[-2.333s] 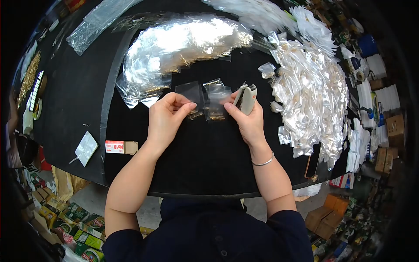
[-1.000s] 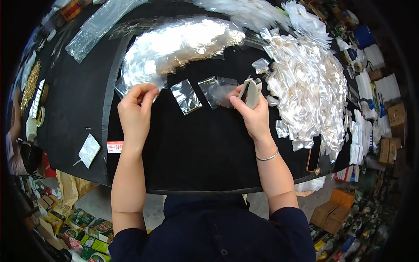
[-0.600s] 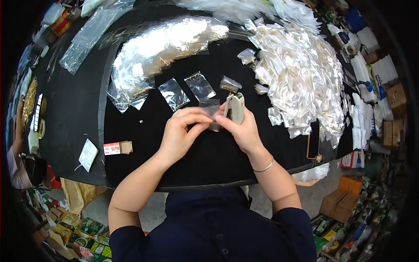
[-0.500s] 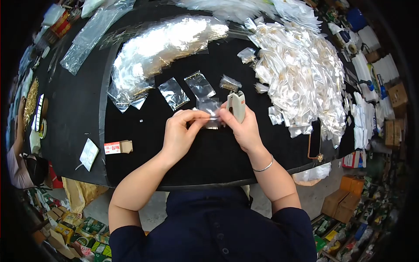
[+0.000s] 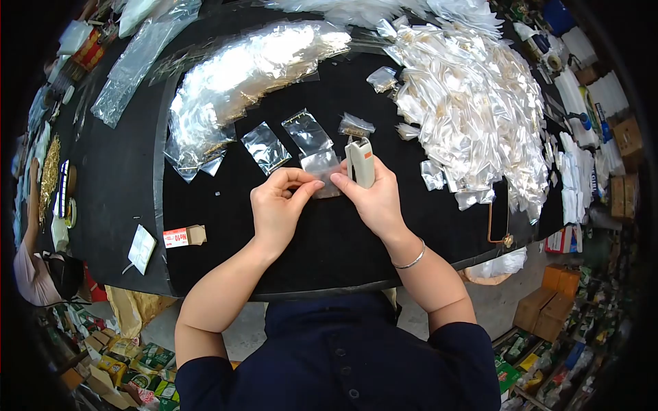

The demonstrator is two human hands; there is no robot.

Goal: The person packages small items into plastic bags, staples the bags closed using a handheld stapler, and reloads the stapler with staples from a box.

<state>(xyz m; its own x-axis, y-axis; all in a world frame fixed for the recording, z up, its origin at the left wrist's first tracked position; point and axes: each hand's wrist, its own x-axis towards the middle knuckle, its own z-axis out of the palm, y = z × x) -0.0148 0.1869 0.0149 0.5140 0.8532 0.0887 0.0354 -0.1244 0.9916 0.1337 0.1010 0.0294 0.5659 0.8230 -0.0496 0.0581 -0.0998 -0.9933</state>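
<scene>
My left hand (image 5: 275,209) pinches the near edge of a small clear plastic bag (image 5: 319,163) between thumb and fingertips. In my right hand (image 5: 377,202) is a pale grey stapler (image 5: 362,163) with an orange mark, its nose pointing away from me. The right thumb reaches toward the bag's right side, close to the left fingertips. Just beyond lie two flat clear bags, one at the left (image 5: 266,147) and one nearer the middle (image 5: 306,130), with thin gold-coloured pieces at their edges. A folded bag (image 5: 356,125) rests past the stapler.
A curved row of overlapping clear bags (image 5: 240,79) spans the far left. Folded bags form a large heap (image 5: 473,113) at the right. A red and white No10 staple box (image 5: 176,237) lies left, beside a white packet (image 5: 142,248). A phone (image 5: 499,222) sits near the right edge.
My hands have drawn slightly apart, the left fingers shifting a little left. The stapler has turned more upright in view, and the whole view has shifted slightly.
</scene>
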